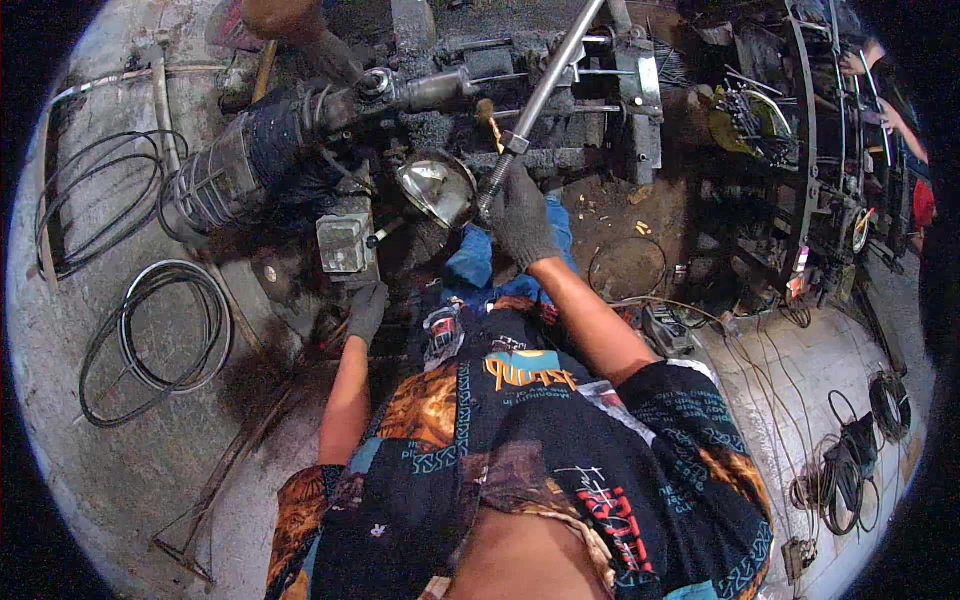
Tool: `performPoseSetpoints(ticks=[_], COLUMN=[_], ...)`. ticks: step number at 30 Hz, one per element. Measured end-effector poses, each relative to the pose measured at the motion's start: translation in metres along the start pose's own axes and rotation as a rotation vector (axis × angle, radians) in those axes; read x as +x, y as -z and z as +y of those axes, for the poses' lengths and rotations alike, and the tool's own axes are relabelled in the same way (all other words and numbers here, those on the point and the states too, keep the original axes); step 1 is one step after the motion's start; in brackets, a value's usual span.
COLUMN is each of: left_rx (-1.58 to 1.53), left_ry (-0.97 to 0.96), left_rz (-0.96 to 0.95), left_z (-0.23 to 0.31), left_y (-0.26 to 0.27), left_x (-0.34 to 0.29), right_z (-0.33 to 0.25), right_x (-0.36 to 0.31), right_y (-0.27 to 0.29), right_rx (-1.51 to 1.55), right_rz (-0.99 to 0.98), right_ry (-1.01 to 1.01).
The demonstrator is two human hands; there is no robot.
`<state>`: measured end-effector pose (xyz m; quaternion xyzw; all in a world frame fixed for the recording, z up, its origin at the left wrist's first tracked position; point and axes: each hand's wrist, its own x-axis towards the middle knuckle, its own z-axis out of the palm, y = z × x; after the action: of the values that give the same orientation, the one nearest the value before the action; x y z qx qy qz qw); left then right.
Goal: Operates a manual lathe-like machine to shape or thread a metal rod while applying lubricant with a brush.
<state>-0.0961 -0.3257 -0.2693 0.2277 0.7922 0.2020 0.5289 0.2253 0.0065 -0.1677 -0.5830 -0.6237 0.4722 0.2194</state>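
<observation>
My right hand (526,220), in a dark grey knitted glove, is closed around the threaded lower end of a long steel rod (553,75). The rod slants up and to the right over the machine (590,150), with a hex nut (514,143) just above my grip. My left hand (367,311), gloved alike, lies low against the machine below a grey box (343,243); its dark fingers look stretched out, holding nothing visible. Between the hands sits a shiny bowl-shaped metal reflector (437,190). A brass-coloured stem with a brown tip (489,118) stands beside the nut.
A large ribbed motor (225,165) fills the left of the machine. Coiled black hoses (155,340) lie on the left floor. To the right are a yellow holder (750,125) with metal pieces, a metal rack (808,190), loose cables (845,480) and another person's hands (885,115).
</observation>
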Motion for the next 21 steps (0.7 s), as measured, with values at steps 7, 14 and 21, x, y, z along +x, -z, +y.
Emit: performPoseSetpoints(ticks=[7, 14, 21], left_rx=[-0.058, 0.324, 0.360], left_ry=[0.211, -0.076, -0.059], left_rz=[-0.098, -0.084, 0.013], left_z=[0.034, 0.013, 0.033], left_y=[-0.008, -0.002, 0.001], left_x=[0.006, 0.006, -0.011], right_z=[0.017, 0.036, -0.008], right_x=[0.051, 0.050, -0.023], right_y=[-0.016, -0.020, 0.032], right_rx=[0.166, 0.198, 0.162], right_rz=[0.164, 0.054, -0.031], right_ry=[-0.177, -0.226, -0.232])
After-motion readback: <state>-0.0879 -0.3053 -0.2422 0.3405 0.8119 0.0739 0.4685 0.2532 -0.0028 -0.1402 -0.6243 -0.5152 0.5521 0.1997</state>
